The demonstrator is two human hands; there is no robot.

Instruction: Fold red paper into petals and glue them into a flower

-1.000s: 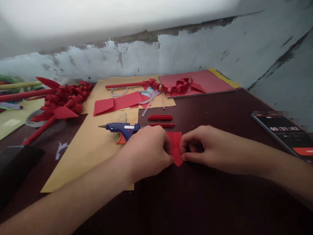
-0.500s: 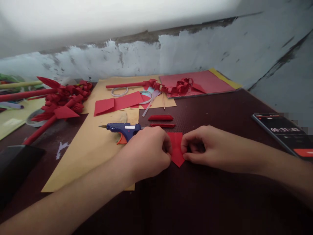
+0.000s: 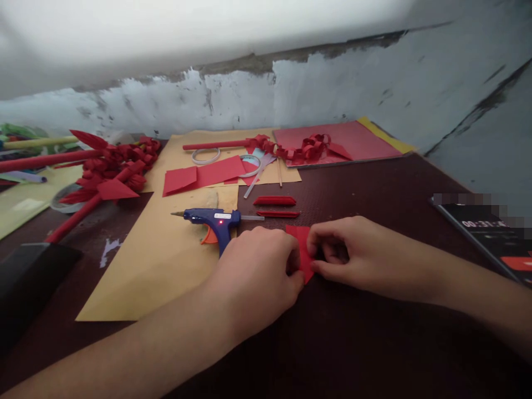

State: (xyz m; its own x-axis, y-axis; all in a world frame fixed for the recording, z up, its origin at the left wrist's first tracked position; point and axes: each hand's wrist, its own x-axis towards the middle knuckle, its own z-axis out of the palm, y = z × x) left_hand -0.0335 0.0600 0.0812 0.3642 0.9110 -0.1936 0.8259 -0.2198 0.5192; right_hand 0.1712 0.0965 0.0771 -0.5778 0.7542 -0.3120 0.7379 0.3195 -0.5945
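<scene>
A small red paper piece [image 3: 305,252] with a pointed near end lies on the dark table between my hands. My left hand [image 3: 261,266] is closed at its left side, fingertips on the paper and covering part of it. From the right, my right hand [image 3: 353,252] grips the paper's edge between curled fingers and thumb. Just beyond are two narrow folded red strips [image 3: 274,200]. A blue glue gun [image 3: 211,218] with an orange trigger and a lit red light lies left of them, its handle partly behind my left hand.
Brown paper sheets [image 3: 158,266] lie at the left, with red paper [image 3: 208,173] and tape rolls on them. Red paper flowers [image 3: 112,172] stand far left beside a black object [image 3: 37,277]. A phone [image 3: 482,233] lies right, a red folder [image 3: 341,141] behind.
My left hand has moved right and slightly nearer, covering more of the red paper and uncovering more of the glue gun. My right hand stays nearly in place.
</scene>
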